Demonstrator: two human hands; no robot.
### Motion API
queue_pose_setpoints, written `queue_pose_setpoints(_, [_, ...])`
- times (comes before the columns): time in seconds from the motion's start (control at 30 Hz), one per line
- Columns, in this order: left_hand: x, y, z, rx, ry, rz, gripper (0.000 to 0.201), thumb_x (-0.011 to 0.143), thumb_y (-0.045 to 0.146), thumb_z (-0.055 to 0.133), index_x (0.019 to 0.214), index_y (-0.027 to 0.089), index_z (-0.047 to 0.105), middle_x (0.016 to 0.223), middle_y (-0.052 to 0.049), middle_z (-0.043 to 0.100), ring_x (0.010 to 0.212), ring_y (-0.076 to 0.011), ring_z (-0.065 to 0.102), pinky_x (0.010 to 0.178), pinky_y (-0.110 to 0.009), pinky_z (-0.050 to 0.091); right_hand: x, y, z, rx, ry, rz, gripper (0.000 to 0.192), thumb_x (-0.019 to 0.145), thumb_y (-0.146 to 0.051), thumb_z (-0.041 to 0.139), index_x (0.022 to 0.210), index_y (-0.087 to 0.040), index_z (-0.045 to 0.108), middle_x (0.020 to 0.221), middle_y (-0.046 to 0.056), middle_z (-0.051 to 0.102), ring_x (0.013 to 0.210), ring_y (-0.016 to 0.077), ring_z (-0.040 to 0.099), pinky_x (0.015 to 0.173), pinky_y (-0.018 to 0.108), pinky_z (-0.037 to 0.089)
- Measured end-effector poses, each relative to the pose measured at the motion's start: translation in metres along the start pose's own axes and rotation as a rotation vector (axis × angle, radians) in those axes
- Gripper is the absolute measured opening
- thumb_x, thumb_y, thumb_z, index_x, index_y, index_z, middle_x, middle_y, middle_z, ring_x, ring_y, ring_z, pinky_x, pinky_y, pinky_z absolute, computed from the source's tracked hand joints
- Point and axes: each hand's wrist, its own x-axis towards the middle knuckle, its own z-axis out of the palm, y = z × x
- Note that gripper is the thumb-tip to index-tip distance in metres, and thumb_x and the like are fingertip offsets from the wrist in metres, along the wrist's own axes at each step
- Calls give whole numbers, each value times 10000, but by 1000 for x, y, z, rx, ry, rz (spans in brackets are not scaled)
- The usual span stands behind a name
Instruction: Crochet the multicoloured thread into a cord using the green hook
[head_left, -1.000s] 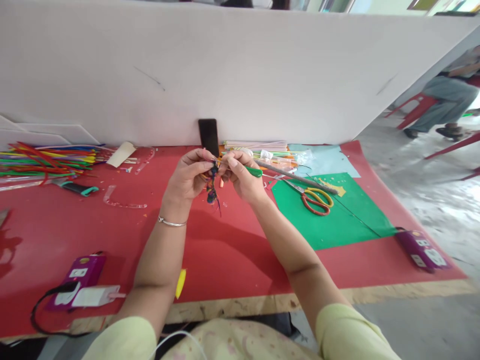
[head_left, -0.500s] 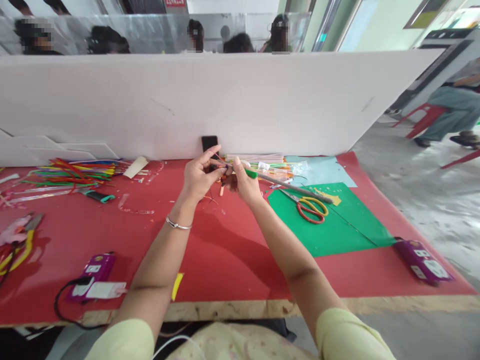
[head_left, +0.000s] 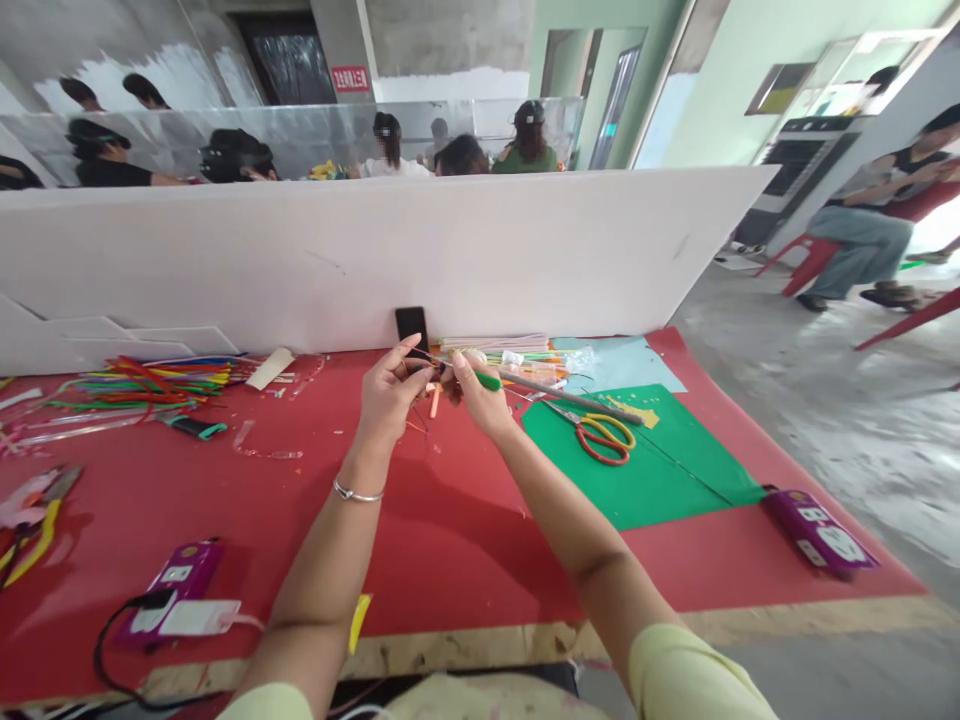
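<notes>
While both hands (head_left: 431, 385) pinch fingers on thin threads (head_left: 420, 420), the green-handled tool's (head_left: 487, 380) tip seems hidden.

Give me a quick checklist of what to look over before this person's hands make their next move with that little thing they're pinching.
1. Left hand grips the small craft piece at its fingers: ok.
2. Right hand holds the green-handled tool: ok.
3. Tool tip meets the piece: cannot tell, too small and partly hidden.
4. Both hands held above the red mat, not resting on it: ok.
5. Scissors lie on the green sheet, apart from the right hand: ok.
6. Phone stands propped against the white board behind the hands: ok.
</notes>
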Motion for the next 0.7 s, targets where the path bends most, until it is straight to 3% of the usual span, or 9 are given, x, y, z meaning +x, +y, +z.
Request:
queue_pose_setpoints(0.17, [1,1,-7,1,69,18,724,683,324,1032,1374,189,865,891,-19,825,583,-77,611,527,-209,465,10,5,10,14,-13,92,790,885,-1005,665,767,-224,685,618,-3,674,519,126,588,525,276,501])
queue_pose_setpoints(0.43, [-6,-12,-27,-28,97,-36,721,769,368,1025,1448,214,838,916,-30,837,558,-76,609,465,-198,407,10,23,14,102,-40,148,746,886,-970,723,789,-231,706,638,10,673,542,156,622,468,281,499])
queue_pose_setpoints(0.7, [-5,-18,-26,-55,126,13,632,720,281,1028,1330,215,877,921,-37,862,589,-84,616,500,-205,451,12,34,17,192,-39,172,750,862,-976,751,762,-235,689,632,15,661,521,151,595,447,284,474])
